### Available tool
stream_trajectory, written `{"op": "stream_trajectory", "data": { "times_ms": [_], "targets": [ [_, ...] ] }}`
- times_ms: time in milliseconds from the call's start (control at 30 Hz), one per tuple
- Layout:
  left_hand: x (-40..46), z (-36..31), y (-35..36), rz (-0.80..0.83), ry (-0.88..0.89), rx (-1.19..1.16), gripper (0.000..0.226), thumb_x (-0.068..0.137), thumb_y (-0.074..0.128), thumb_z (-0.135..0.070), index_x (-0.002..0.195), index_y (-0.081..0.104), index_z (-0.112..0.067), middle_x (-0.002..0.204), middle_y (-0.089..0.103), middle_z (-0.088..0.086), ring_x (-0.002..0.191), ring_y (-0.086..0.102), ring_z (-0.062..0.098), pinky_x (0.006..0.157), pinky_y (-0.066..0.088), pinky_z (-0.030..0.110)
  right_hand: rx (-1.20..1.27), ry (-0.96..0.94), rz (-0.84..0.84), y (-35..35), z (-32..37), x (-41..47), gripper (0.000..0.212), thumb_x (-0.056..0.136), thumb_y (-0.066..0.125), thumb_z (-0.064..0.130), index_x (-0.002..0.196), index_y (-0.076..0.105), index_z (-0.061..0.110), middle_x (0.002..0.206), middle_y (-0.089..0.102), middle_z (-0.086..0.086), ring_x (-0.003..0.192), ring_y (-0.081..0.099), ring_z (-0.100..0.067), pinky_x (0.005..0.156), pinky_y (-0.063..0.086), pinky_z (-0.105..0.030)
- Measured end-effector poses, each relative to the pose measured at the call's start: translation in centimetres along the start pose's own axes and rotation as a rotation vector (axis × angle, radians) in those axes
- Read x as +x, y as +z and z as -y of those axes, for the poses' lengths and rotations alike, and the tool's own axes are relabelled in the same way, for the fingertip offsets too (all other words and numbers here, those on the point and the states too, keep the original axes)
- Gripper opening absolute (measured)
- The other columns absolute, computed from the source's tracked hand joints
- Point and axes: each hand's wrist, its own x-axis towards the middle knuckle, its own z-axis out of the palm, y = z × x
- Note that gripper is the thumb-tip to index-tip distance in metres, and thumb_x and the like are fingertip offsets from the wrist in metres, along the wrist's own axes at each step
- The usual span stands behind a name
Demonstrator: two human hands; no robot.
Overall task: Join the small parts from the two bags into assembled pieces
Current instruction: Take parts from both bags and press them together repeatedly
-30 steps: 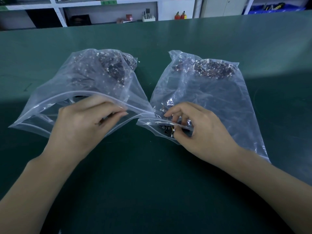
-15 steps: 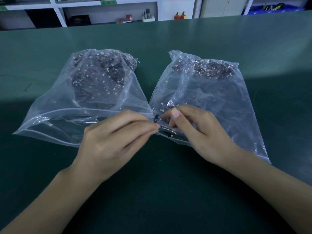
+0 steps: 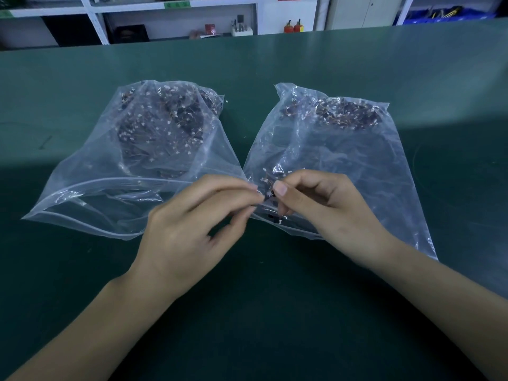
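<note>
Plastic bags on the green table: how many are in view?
2. The left bag lies open-mouthed beside the left hand; the right bag lies under the right hand. No others show.

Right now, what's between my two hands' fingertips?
In the head view, a small dark part is pinched between the left hand and right hand.

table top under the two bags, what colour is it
Dark green table top, plain and unpatterned, seen best in the head view.

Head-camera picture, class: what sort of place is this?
Probably a factory assembly bench: a green work mat, two clear bags of small wired parts, and white storage shelving behind.
</note>
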Motion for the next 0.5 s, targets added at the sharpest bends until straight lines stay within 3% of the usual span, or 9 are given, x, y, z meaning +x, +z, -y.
{"op": "stream_trajectory", "data": {
  "times_ms": [100,167,300,400,500],
  "targets": [
    [0.0,-0.4,0.3,0.028,-0.137,-0.111,0.032,0.097,0.074,-0.01,0.128,0.071,-0.016,0.12,0.069,-0.004,0.104,0.073,0.015,0.077,0.062,0.024,0.015,-0.025,0.001,0.2,0.0,-0.1,0.02,0.098,0.068,0.038,0.087,0.077,0.023,0.077,0.071,-0.002,0.076,0.062,-0.021,0.076,0.051,-0.051],
    [-0.1,-0.7,0.2,0.052,-0.255,-0.18,0.034,0.099,0.072,-0.024,0.132,0.064,-0.024,0.115,0.069,-0.012,0.101,0.073,0.011,0.072,0.06,0.019,0.002,-0.055,-0.007,0.2,-0.1,-0.1,0.016,0.097,0.067,0.034,0.09,0.077,0.023,0.077,0.071,-0.002,0.074,0.062,-0.017,0.071,0.049,-0.043],
    [0.1,-1.1,0.1,0.094,-0.418,-0.248,0.029,0.107,0.052,-0.052,0.109,0.067,-0.028,0.086,0.072,-0.011,0.075,0.073,0.015,0.054,0.056,0.027,-0.031,-0.114,-0.009,0.1,-0.2,-0.2,0.019,0.096,0.069,0.027,0.102,0.079,0.012,0.082,0.073,-0.009,0.076,0.066,-0.03,0.071,0.051,-0.042],
    [0.1,-1.1,0.2,0.148,-0.47,-0.241,0.04,0.11,0.047,-0.051,0.089,0.069,-0.025,0.075,0.071,-0.012,0.062,0.071,0.013,0.051,0.051,0.021,-0.069,-0.133,0.002,0.1,-0.3,-0.2,0.018,0.096,0.07,0.024,0.107,0.08,0.014,0.087,0.077,-0.004,0.079,0.068,-0.029,0.072,0.053,-0.043],
    [-0.2,-1.1,0.5,0.202,-0.546,-0.29,0.039,0.109,0.048,-0.048,0.091,0.075,-0.027,0.076,0.074,-0.012,0.063,0.072,0.013,0.054,0.049,0.014,-0.114,-0.166,0.01,0.2,-0.4,-0.1,0.016,0.095,0.072,0.022,0.108,0.081,0.016,0.091,0.078,0.001,0.081,0.07,-0.022,0.072,0.054,-0.036]
  ]
}}
